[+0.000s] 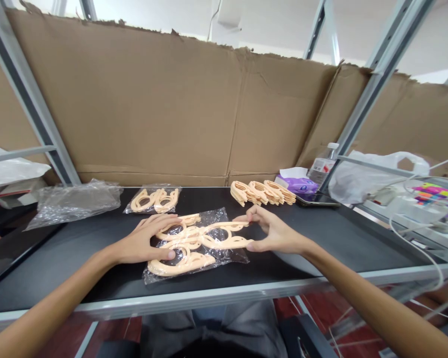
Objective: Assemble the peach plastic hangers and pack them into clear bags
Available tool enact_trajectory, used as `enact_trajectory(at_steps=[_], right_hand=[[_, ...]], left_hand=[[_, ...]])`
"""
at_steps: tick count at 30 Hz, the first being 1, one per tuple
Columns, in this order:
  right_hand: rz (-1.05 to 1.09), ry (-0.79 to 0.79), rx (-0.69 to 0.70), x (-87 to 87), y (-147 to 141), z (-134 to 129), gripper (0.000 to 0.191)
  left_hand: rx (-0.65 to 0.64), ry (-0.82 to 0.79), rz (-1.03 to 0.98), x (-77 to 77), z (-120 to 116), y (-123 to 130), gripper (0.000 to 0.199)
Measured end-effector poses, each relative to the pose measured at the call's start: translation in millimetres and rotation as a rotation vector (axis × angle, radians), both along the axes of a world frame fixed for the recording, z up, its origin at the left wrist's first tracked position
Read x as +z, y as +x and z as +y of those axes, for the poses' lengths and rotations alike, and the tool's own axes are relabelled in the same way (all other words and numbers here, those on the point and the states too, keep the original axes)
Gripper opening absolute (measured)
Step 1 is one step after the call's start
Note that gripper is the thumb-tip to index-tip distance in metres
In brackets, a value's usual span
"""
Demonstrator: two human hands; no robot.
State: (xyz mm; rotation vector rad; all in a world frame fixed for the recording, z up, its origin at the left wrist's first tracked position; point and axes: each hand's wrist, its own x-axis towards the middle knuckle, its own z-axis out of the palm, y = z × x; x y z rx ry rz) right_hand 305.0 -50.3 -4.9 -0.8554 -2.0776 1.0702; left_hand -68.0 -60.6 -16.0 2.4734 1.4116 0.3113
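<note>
In front of me lies a clear plastic bag with several beige plastic pieces that look like folding hangers. My left hand is spread over the bag's left side, thumb in front and fingers behind, gripping it. Another beige folding hanger reaches out at the bag's right side. Its two right ends are between the thumb and fingers of my right hand. How far this hanger lies inside the bag is hard to tell through the shiny film.
Behind are a bagged hanger set and a row of loose hangers. Empty clear bags lie left. A purple tissue pack, a phone and a bottle stand back right, near a metal post. Cardboard walls the back.
</note>
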Motion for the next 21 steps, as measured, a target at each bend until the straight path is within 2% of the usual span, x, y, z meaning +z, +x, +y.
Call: enact_trajectory(at_steps=[4, 7, 10, 13, 18, 21], right_hand=[[0.025, -0.007, 0.098, -2.4, -30, 5, 0.05], [-0.046, 0.069, 0.145, -2.3, -47, 9, 0.057], [-0.141, 0.149, 0.104, -4.0, -50, 12, 0.067], [-0.17, 0.142, 0.068, -9.9, -43, 15, 0.07], [-0.106, 0.089, 0.071, -18.0, -45, 13, 0.06], [-0.152, 0.14, 0.045, -17.2, -58, 7, 0.058]], left_hand=[[-0.012, -0.007, 0.018, -0.3, 0, 0, 0.08], [-0.019, 0.003, 0.022, -1.8, 0, -1, 0.078], [-0.026, 0.023, 0.027, -2.8, 1, -1, 0.073], [-0.03, 0.042, 0.027, -2.9, 0, 0, 0.065], [-0.032, 0.034, 0.006, -2.5, -1, 1, 0.057], [-0.025, 0.02, 0.001, -0.1, -2, 2, 0.055]])
